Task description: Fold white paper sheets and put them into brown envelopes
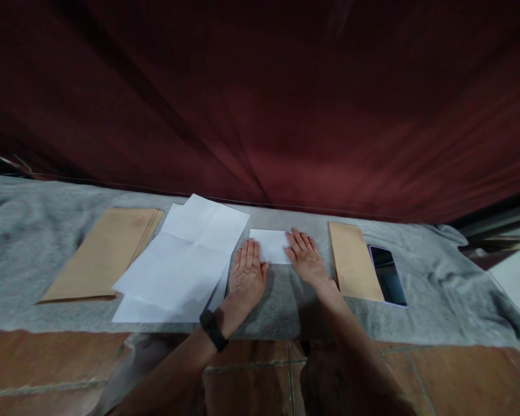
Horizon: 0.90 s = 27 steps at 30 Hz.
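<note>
A small white folded sheet of paper (pixel 272 245) lies flat on the grey cloth between my hands. My left hand (pixel 247 271), with a black band on its wrist, rests palm down over the paper's left end, fingers stretched forward. At the right end, my right hand (pixel 305 257) lies flat with its fingers spread, the fingertips and thumb touching the paper's edge. Just left of my left hand are several large white sheets (pixel 186 254), overlapping and marked with crease lines. The parts of the folded paper under my fingers are hidden.
Brown envelopes (pixel 99 254) lie stacked at the left. Smaller brown envelopes (pixel 355 263) sit right of my right hand, with a phone (pixel 389 276) against them. A grey cloth (pixel 442 289) covers the work surface. Behind it hangs a dark red curtain (pixel 260 115).
</note>
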Tool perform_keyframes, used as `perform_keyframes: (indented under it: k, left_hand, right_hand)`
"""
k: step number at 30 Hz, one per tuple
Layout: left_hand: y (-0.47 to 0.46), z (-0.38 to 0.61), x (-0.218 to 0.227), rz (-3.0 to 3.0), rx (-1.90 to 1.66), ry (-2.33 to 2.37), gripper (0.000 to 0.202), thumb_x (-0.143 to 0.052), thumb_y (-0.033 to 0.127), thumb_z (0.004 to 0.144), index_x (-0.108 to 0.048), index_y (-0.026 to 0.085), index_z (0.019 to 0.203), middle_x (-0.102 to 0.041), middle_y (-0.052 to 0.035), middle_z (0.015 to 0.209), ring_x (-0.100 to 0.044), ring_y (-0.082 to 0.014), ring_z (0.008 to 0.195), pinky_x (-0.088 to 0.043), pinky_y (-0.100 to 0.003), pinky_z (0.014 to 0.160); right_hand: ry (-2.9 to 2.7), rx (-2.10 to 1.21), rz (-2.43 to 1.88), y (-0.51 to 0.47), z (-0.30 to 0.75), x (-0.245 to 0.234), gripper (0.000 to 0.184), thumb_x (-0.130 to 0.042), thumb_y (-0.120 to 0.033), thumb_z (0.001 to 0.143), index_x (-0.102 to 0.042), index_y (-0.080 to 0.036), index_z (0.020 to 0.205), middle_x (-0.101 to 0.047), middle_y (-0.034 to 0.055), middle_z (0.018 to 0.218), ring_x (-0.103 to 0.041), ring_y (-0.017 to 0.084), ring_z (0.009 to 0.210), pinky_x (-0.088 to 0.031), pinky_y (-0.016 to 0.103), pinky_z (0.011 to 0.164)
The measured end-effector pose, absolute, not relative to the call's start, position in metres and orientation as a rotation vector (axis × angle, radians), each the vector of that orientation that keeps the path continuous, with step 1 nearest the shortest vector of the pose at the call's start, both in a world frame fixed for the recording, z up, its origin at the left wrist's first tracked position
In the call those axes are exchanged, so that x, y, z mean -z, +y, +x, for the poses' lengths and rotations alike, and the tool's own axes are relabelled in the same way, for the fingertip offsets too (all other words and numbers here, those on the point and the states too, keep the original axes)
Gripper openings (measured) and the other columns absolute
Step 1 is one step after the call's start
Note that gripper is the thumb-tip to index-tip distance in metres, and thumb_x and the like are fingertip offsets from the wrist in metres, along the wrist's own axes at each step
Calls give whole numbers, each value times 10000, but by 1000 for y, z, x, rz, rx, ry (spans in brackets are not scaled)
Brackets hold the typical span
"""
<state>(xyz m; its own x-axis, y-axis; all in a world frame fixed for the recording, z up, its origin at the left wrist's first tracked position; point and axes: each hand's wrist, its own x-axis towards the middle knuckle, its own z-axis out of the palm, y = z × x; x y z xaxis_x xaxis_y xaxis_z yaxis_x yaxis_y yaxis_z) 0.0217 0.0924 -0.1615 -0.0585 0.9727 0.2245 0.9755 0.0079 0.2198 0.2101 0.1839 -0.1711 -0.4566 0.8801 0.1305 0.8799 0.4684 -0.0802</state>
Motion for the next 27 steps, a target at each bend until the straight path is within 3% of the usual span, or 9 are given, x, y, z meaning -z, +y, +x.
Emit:
perform_keyframes:
  k: [9, 18, 21, 23, 27]
  left_hand:
    - [76, 44, 159, -2462, 524, -1936, 616, -417, 359, 1015, -366, 33, 1536, -325, -189, 1633, -242, -282, 1546, -295, -481, 1253]
    - [69, 49, 161, -2509, 481, -1923, 709, -458, 479, 994, -356, 37, 1538, -306, -219, 1634, -221, -307, 1549, -283, -516, 1249]
    - [70, 50, 160, -2503, 457, -1933, 724, -458, 505, 992, -378, 19, 1523, -304, -230, 1632, -223, -318, 1547, -272, -506, 1253]
    - [71, 51, 159, -2497, 446, -1939, 737, -465, 513, 988, -386, 3, 1514, -312, -241, 1625, -231, -332, 1543, -261, -511, 1255]
    - [71, 52, 159, -2510, 451, -1934, 659, -457, 416, 995, -390, 18, 1515, -368, -232, 1603, -258, -331, 1535, -250, -540, 1252]
  right_hand:
    - [-2569, -11, -1556, 184, 209, 170, 552, -325, -411, 1069, -350, -218, 1585, -314, 68, 1655, -343, 272, 1498, -248, 474, 1220]
    - [-2542, -55, -1572, 182, 209, 166, 551, -339, -408, 1062, -384, -198, 1570, -328, 79, 1651, -323, 281, 1508, -248, 492, 1227]
    - [-2449, -91, -1578, 181, 202, 161, 556, -341, -395, 1059, -427, -132, 1541, -316, 113, 1654, -278, 295, 1529, -242, 499, 1237]
    - [-2405, -142, -1519, 179, 194, 157, 561, -317, -387, 1063, -438, -98, 1529, -298, 117, 1661, -234, 280, 1548, -245, 476, 1246]
    - [-2457, -285, -1323, 170, 171, 156, 547, -241, -380, 1081, -433, -149, 1537, -303, 74, 1663, -226, 206, 1554, -287, 425, 1244]
